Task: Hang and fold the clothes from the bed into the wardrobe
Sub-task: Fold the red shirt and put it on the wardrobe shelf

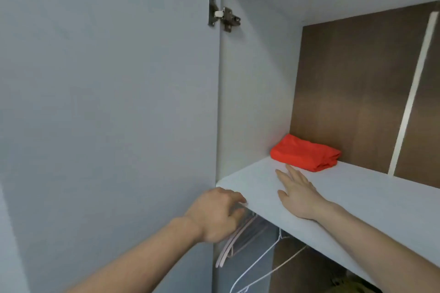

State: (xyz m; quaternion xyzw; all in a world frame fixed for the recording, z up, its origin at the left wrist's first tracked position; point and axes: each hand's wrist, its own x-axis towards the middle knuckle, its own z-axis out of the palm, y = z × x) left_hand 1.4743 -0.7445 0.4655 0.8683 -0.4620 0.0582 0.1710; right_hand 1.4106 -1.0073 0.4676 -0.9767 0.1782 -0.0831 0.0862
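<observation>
Lying beyond right hand (298, 194): folded red garment (306, 153).

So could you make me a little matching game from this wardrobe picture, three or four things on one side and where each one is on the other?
Things:
1. folded red garment
2. right hand
3. hangers
4. hinge

Places:
A. below the shelf
B. high up, where the door meets the wardrobe side
C. at the back of the shelf, near the brown rear panel
D. flat on top of the shelf, fingers pointing at the red cloth

Pairs: 1-C, 2-D, 3-A, 4-B
</observation>
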